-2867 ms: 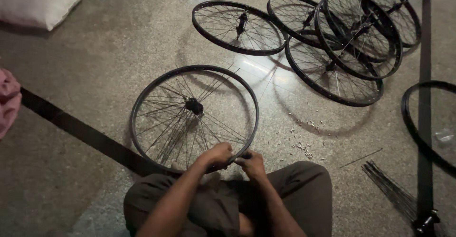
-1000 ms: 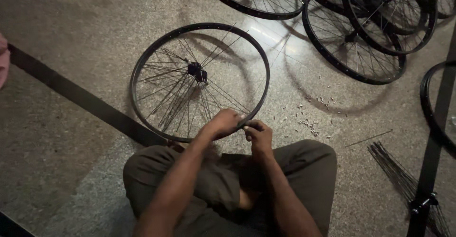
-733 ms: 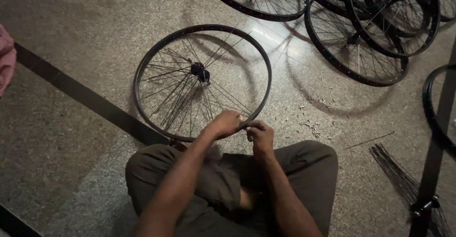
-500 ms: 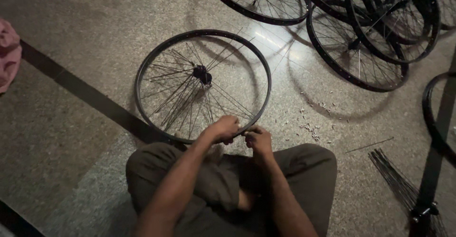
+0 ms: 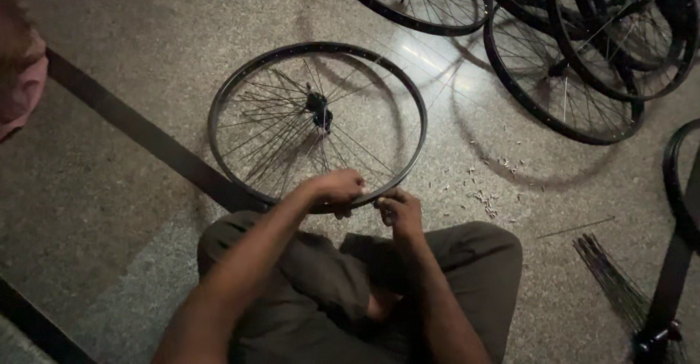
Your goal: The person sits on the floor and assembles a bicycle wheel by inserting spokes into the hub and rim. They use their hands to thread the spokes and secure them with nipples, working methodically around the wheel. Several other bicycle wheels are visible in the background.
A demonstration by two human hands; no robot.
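The wheel (image 5: 317, 119) lies flat on the speckled floor (image 5: 131, 36) just in front of the seated person's knees. Both hands meet at its near rim: the left hand (image 5: 337, 189) curls over the rim, and the right hand (image 5: 399, 212) pinches at the rim just beside it, fingers closed; what they pinch is too small to tell. Small nipples (image 5: 485, 189) lie scattered to the right, a spoke bundle (image 5: 612, 280) further right, more wheels (image 5: 561, 50) stacked beyond
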